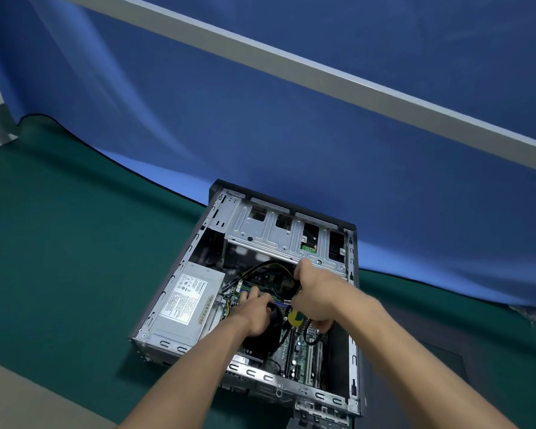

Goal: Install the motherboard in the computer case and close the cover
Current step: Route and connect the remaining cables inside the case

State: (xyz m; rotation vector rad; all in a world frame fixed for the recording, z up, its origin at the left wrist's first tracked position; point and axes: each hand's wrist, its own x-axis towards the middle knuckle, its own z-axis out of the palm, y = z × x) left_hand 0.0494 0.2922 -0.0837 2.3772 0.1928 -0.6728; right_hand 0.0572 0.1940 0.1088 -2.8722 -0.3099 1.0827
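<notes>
Motherboard [297,345] is lying inside the open case [353,351]. Right hand [314,300] is gripping black cables [260,267] directly above it; left hand [254,311] is resting flat, fingers relaxed, beside the fan [268,332].

A green mat [59,243] carries the open computer case [180,267] and dark cover [415,351].

One head-worn wide-angle view looks steeply down, close over the open computer case [174,305].
</notes>
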